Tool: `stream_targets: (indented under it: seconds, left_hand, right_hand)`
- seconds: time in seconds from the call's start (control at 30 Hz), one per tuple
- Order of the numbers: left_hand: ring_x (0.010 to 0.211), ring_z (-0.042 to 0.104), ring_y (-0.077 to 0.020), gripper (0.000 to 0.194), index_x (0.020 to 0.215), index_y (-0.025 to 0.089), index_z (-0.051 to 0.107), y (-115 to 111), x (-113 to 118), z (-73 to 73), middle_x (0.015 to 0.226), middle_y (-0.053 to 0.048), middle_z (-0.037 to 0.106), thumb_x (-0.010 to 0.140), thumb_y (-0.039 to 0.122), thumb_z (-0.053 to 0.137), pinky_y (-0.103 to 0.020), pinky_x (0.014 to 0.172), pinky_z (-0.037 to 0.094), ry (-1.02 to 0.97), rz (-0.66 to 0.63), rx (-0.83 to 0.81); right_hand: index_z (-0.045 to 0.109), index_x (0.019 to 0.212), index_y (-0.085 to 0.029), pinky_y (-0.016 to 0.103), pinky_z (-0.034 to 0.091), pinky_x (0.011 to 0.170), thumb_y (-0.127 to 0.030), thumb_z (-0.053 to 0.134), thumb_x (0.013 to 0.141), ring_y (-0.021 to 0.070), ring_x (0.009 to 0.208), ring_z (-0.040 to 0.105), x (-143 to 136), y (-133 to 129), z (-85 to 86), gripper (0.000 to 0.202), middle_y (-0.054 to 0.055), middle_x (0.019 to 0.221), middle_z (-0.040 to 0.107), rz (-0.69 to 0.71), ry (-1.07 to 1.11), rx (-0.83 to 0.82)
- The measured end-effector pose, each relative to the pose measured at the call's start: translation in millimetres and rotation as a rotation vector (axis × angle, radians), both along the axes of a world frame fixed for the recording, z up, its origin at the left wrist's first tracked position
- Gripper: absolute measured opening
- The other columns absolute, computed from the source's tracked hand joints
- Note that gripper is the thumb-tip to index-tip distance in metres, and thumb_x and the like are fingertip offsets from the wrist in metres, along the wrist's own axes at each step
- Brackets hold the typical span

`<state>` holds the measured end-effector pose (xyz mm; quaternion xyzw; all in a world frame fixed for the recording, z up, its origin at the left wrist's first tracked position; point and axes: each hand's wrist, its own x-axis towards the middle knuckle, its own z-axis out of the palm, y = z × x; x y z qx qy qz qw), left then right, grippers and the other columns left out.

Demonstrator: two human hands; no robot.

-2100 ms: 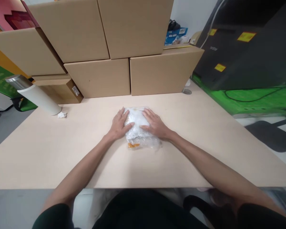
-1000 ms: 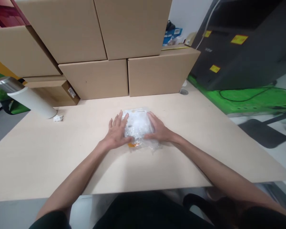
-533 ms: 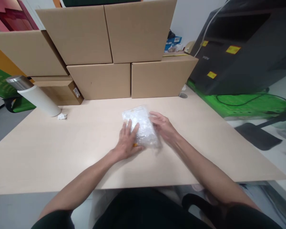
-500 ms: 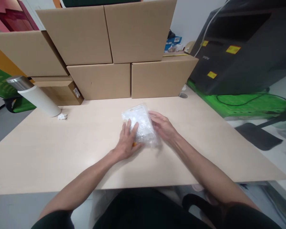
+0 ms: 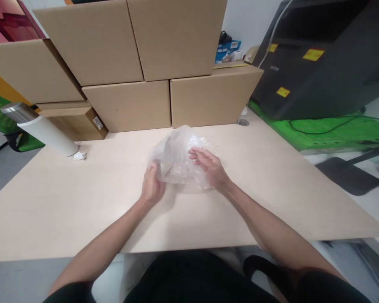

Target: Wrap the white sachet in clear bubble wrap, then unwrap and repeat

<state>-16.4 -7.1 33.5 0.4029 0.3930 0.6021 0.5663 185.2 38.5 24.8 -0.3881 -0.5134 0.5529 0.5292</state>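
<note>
A crinkled, see-through piece of plastic wrapping (image 5: 178, 153) is spread out just above or on the middle of the table; I cannot tell if it is a bag or a sheet. My left hand (image 5: 153, 184) grips its left edge, thumb on the near side and the other fingers mostly hidden behind the plastic. On the right, my right hand (image 5: 210, 166) lies against the plastic with its fingers stretched and slightly apart. Whatever the wrapping may hold cannot be made out.
Cardboard boxes (image 5: 126, 107) are stacked along the table's back edge. At the left stand a white bottle (image 5: 49, 134) with a steel cap and a small crumpled white scrap (image 5: 80, 156). A large dark machine (image 5: 312, 80) is at the right, beyond the table (image 5: 82, 210).
The plastic, a compact flat packet before, is now wider and puffed out. My left hand has gone from lying flat on it to gripping its left edge. A small orange bit no longer shows.
</note>
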Motion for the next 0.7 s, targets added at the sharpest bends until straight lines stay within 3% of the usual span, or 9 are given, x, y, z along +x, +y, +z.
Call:
stream_targets:
  seconds: [0.07, 0.2, 0.3, 0.37, 0.4, 0.5, 0.6, 0.7]
  left_hand:
    - [0.144, 0.041, -0.0299, 0.052, 0.136, 0.027, 0.056, -2, 7, 5.6, 0.144, -0.006, 0.059, 0.096, 0.058, 0.049, -0.048, 0.112, 0.043, -0.181, 0.02, -0.015]
    - [0.136, 0.05, -0.0299, 0.055, 0.135, 0.026, 0.056, -7, 13, 6.0, 0.137, -0.007, 0.063, 0.095, 0.062, 0.045, -0.047, 0.103, 0.051, -0.288, -0.044, -0.086]
    - [0.117, 0.064, -0.0261, 0.041, 0.119, 0.023, 0.062, -4, 8, 1.0, 0.121, -0.007, 0.071, 0.092, 0.054, 0.057, -0.041, 0.091, 0.058, -0.286, 0.029, -0.198]
    - [0.095, 0.07, -0.0193, 0.029, 0.105, 0.022, 0.063, 1, 1, -0.2, 0.103, -0.002, 0.073, 0.085, 0.041, 0.07, -0.033, 0.078, 0.06, -0.275, 0.172, -0.24]
    - [0.084, 0.07, -0.0158, 0.028, 0.101, 0.022, 0.062, 5, -3, 0.4, 0.094, 0.001, 0.072, 0.08, 0.034, 0.076, -0.029, 0.072, 0.059, -0.269, 0.255, -0.246]
    - [0.064, 0.063, -0.009, 0.034, 0.095, 0.022, 0.06, 17, -15, 5.3, 0.075, 0.006, 0.066, 0.068, 0.017, 0.08, -0.019, 0.06, 0.053, -0.236, 0.43, -0.235]
    - [0.06, 0.062, -0.0091, 0.021, 0.082, 0.018, 0.059, 24, -22, 8.0, 0.07, 0.005, 0.065, 0.066, 0.014, 0.072, -0.019, 0.058, 0.052, -0.181, 0.432, -0.25]
    - [0.065, 0.065, -0.0132, 0.018, 0.079, 0.017, 0.058, 25, -23, 2.9, 0.073, 0.001, 0.067, 0.062, 0.013, 0.064, -0.026, 0.064, 0.057, -0.099, 0.346, -0.304]
  right_hand:
    - [0.068, 0.121, -0.027, 0.043, 0.046, 0.103, -0.054, 0.061, 0.089, 0.0243, 0.12, 0.06, 2, -6, 3.6, 0.042, 0.007, 0.131, 0.066, -0.009, -0.155, 0.123]
    - [0.065, 0.126, -0.024, 0.05, 0.032, 0.117, -0.05, 0.056, 0.091, 0.0298, 0.134, 0.047, 3, -10, 3.7, 0.043, 0.011, 0.137, 0.06, -0.158, -0.571, 0.497]
    - [0.056, 0.136, -0.023, 0.058, 0.022, 0.12, -0.049, 0.055, 0.09, 0.0347, 0.145, 0.032, 7, -2, -5.0, 0.053, 0.013, 0.15, 0.046, -0.346, -0.76, 0.567]
    - [0.044, 0.145, -0.024, 0.062, 0.028, 0.116, -0.05, 0.061, 0.085, 0.0374, 0.145, 0.031, 11, 6, -13.1, 0.067, 0.014, 0.157, 0.034, -0.409, -0.733, 0.472]
    - [0.039, 0.148, -0.024, 0.062, 0.035, 0.111, -0.05, 0.065, 0.082, 0.0374, 0.14, 0.038, 13, 10, -17.1, 0.075, 0.016, 0.157, 0.032, -0.398, -0.67, 0.403]
    - [0.032, 0.148, -0.025, 0.051, 0.053, 0.091, -0.046, 0.07, 0.077, 0.0278, 0.106, 0.062, 18, 19, -26.0, 0.084, 0.017, 0.138, 0.052, -0.247, -0.404, 0.204]
    - [0.041, 0.14, -0.024, 0.044, 0.054, 0.085, -0.042, 0.071, 0.076, 0.0206, 0.085, 0.063, 20, 23, -26.4, 0.073, 0.009, 0.108, 0.064, -0.188, -0.235, 0.157]
    - [0.051, 0.127, -0.024, 0.041, 0.053, 0.085, -0.036, 0.071, 0.075, 0.0185, 0.083, 0.062, 24, 25, -19.1, 0.057, 0.006, 0.101, 0.065, -0.278, -0.174, 0.218]
